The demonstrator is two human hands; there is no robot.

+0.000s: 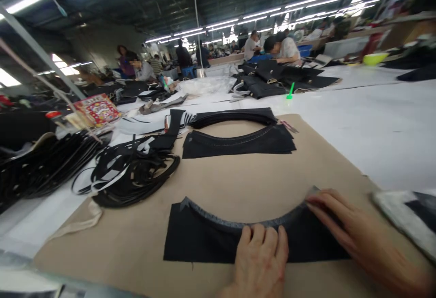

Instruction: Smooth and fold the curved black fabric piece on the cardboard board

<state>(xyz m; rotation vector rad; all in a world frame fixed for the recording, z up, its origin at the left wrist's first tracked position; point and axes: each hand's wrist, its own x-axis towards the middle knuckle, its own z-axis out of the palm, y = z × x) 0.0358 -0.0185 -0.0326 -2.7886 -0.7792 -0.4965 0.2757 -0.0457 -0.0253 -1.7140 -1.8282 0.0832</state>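
A black fabric piece [200, 234] with a curved, greyish folded upper edge lies on the brown board in front of me. My left hand [260, 257] rests on its middle, fingertips pressing down just below the curved edge. At the right end of that curve, my right hand [340, 225] pinches the fabric's raised corner between thumb and fingers. Farther back lies a stack of similar black curved pieces [238, 143], a stitch-like line along its curve. Behind it is another black stack [231, 115], its curve facing the opposite way.
The brown board [136, 239] covers the white table [374, 139]. Coiled black strips [136, 180] lie at left, beside more dark strips [47, 166]. Small thread snips [289, 126] lie past the stacks. A green upright object [290, 91] and black fabric [272, 80] are farther back. People work beyond.
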